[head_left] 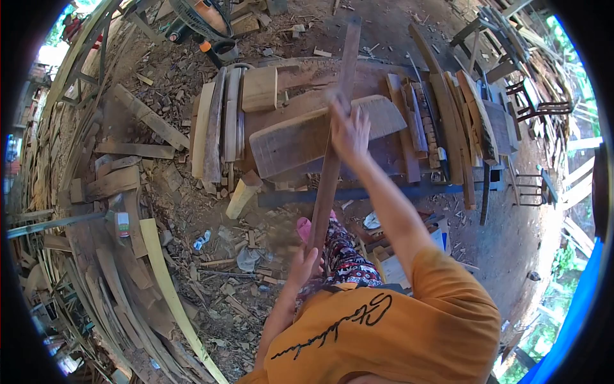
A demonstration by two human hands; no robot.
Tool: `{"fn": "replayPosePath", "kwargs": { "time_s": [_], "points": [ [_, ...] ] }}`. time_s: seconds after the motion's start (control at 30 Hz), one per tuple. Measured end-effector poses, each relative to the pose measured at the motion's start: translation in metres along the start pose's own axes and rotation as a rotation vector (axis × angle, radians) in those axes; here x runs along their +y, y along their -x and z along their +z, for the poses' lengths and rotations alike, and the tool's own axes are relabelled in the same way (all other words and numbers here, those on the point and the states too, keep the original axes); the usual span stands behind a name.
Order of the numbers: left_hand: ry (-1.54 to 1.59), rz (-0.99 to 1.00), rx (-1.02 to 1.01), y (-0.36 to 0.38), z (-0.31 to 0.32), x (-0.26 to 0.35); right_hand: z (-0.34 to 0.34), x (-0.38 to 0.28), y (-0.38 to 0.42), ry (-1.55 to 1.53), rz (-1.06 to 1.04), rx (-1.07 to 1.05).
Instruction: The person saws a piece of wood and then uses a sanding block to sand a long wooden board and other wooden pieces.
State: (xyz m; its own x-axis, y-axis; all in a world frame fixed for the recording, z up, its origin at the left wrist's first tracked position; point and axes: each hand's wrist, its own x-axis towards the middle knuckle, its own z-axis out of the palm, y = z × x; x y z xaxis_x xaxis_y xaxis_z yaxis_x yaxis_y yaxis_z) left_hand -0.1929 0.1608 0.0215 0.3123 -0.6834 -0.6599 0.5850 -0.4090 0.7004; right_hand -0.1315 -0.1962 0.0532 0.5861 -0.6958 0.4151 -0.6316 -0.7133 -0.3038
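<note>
Left hand (pixel 303 265) grips a long plank (pixel 327 182) slanting over the desk (pixel 310 86); right hand (pixel 350 137) touches it, grip unclear. Likely steadying; shifting it calls for both hands.

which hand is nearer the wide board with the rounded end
Right. The right hand is at the long dark strip, in view overlapping the wide board; the left hand holds the strip's near end, away from the board, closer to the body.
</note>
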Motion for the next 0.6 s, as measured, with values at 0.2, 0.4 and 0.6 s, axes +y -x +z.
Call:
{"fn": "replayPosePath", "kwargs": {
  "time_s": [0.2,0.4,0.6],
  "points": [
    [0.13,-0.032,0.061,0.0,-0.006,-0.01,-0.074,-0.048,0.155,-0.162,-0.397,-0.503],
    [-0.017,-0.061,0.115,0.002,-0.017,0.015,0.007,0.025,-0.059,0.015,-0.198,-0.099],
    [-0.093,-0.126,0.252,0.019,-0.024,0.026,-0.014,-0.016,-0.003,-0.03,-0.127,-0.156]
  ]
}}
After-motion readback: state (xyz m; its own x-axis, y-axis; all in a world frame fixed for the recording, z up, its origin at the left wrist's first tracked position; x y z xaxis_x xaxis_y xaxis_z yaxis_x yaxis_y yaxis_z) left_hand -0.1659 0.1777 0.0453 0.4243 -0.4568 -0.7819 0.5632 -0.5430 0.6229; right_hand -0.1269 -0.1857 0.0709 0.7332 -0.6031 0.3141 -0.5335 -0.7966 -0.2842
